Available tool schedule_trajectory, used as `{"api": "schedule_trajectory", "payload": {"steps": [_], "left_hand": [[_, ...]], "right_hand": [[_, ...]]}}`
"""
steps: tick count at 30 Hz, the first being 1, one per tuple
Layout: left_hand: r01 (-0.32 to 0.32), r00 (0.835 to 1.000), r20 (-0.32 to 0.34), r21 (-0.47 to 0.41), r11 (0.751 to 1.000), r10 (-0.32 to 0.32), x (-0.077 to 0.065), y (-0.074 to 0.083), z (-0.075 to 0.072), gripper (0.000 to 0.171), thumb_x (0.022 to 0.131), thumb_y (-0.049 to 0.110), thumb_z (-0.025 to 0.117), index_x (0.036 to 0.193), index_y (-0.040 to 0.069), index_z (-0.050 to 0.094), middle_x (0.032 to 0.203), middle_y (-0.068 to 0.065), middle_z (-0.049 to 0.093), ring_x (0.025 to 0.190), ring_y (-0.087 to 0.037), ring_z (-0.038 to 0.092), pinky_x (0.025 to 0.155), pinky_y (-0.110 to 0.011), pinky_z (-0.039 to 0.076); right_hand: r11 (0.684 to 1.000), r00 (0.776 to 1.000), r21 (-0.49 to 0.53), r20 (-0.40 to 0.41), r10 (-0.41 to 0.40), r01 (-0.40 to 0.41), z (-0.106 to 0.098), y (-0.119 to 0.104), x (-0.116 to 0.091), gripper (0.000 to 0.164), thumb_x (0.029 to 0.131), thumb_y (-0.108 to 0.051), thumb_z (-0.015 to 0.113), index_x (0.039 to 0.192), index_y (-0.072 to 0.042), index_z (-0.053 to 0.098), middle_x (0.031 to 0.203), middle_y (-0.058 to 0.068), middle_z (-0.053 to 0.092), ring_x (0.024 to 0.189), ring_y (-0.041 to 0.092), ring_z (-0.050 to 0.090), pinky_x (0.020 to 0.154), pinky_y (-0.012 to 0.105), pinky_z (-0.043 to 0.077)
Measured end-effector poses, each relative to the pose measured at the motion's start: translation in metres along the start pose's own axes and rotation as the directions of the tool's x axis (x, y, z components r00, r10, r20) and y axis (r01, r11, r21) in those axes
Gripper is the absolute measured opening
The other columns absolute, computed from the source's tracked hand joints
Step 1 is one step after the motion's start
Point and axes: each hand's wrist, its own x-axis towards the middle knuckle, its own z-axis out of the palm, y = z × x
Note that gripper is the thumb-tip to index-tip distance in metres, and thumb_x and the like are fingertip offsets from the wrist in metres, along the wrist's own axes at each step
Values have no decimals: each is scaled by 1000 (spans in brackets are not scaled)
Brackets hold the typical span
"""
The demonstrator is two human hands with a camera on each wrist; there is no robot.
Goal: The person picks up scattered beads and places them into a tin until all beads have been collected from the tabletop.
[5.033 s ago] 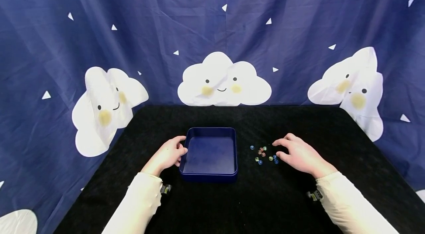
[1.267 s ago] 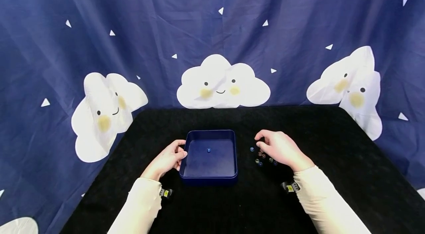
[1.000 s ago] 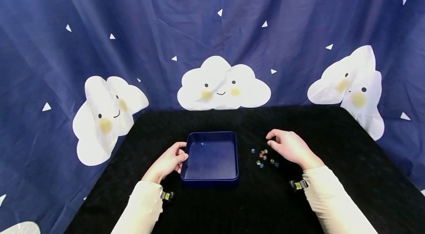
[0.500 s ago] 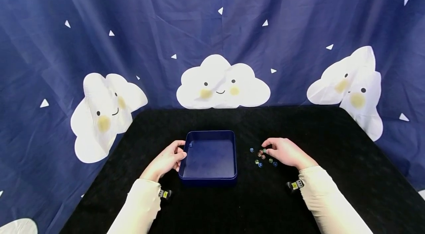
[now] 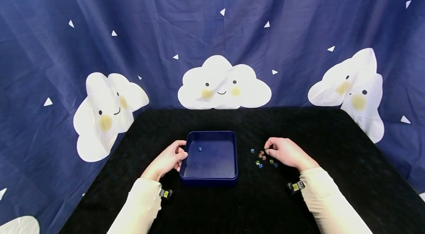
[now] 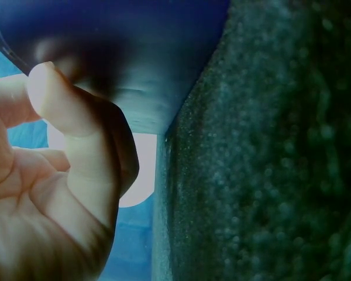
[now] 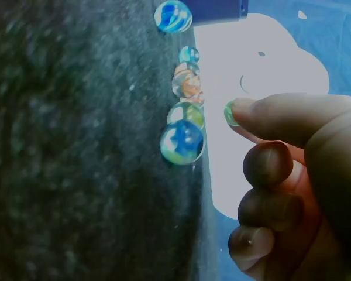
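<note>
Right grip point(image 5: 288, 153) is pinching one green marble point(image 7: 230, 114), left grip point(image 5: 168, 159) holds the box point(image 5: 209, 182), one marble point(image 5: 200, 149) inside, eight others point(image 5: 261, 166) on the bench point(image 5: 216, 208).

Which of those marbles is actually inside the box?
The blue marble in the navy box, left of centre. It alone is inside: a green marble is pinched in the right hand, and the other marbles lie on the black tabletop.
</note>
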Motion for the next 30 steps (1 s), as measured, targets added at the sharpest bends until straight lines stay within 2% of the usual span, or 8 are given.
{"api": "schedule_trajectory", "payload": {"steps": [8, 16, 19, 27, 30], "left_hand": [[-9, 1000, 12, 3, 1000, 9, 0, -3, 0, 48, 96, 1, 58, 142, -3, 42, 86, -16, 52, 59, -19, 52, 51, -32, 52], [-10, 1000, 14, -5, 1000, 10, 2, -2, -2, 48, 97, 2, 58, 142, -2, 43, 84, -12, 51, 61, -20, 51, 51, -32, 51], [-4, 1000, 8, -9, 1000, 4, 2, -2, -1, 48, 96, 2, 59, 142, -1, 43, 84, -12, 51, 62, -20, 51, 51, -32, 51], [7, 1000, 6, -6, 1000, -7, 1, -2, 0, 48, 96, 1, 59, 141, -1, 44, 86, -13, 51, 61, -20, 51, 51, -33, 52], [7, 1000, 3, -6, 1000, -7, 2, -2, -1, 47, 96, 1, 59, 141, 0, 45, 87, -14, 52, 60, -21, 52, 52, -33, 53]], "right_hand": [[999, 998, -7, -51, -32, 31, -1, -10, 3, 13, 89, -12, 71, 97, -22, 68, 65, -11, 51, 56, 7, 48, 60, 30, 43], [997, 994, 12, -78, -77, 79, -3, -35, 2, 12, 90, -13, 72, 98, -21, 68, 63, -11, 58, 56, 3, 53, 62, 29, 46], [995, 992, 5, -84, -98, 99, -3, -46, 2, 11, 92, -15, 72, 100, -21, 68, 62, -15, 55, 55, 2, 52, 60, 28, 46], [979, 969, -40, -135, -206, 202, 3, -78, 1, 15, 90, -18, 75, 102, -25, 70, 62, -18, 45, 52, 0, 43, 57, 26, 43], [966, 960, -72, -113, -255, 248, 10, -90, 0, 16, 89, -20, 75, 103, -27, 70, 61, -20, 43, 53, -1, 42, 56, 24, 42]]}}
